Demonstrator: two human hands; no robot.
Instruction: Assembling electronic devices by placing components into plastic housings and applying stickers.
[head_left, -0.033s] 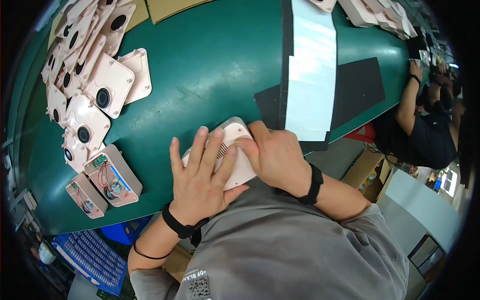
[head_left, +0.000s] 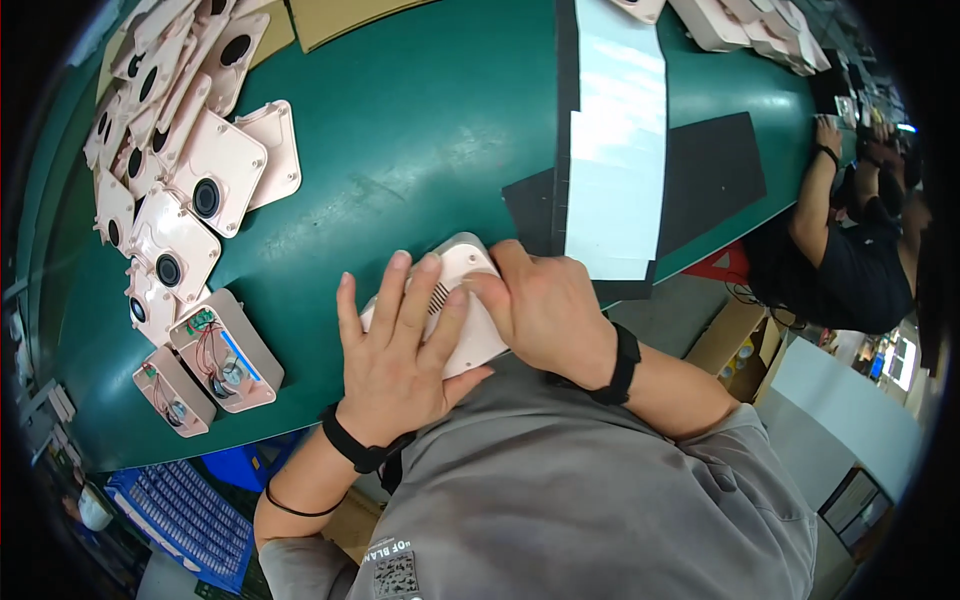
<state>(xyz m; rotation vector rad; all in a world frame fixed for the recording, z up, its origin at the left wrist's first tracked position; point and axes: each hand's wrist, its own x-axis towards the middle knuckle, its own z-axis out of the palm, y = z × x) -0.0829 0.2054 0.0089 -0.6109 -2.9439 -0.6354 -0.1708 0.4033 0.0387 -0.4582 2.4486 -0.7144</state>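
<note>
A pale pink plastic housing [head_left: 478, 335] with a slotted grille lies at the table's near edge, close to my body. My left hand [head_left: 395, 365] rests flat across its left side, fingers spread over the grille and the thumb along the near edge. Gripping the right edge, my right hand [head_left: 560, 315] has its thumb on top and its other fingers curled at the side, partly hidden. To the left stand an open pink housing [head_left: 264, 372] with wires and a green board inside, and a smaller pink shell [head_left: 150, 395], also wired.
Pink panels with round black speakers [head_left: 207, 197] are heaped at the left on the green table [head_left: 400, 120]. Light blue sheets [head_left: 618, 150] lie over black sheets [head_left: 715, 165] on the right. More pink parts [head_left: 710, 28] sit far right. A co-worker [head_left: 850, 250] is at the right.
The view has shifted very slightly. Both hands keep the same places on the pink housing.
</note>
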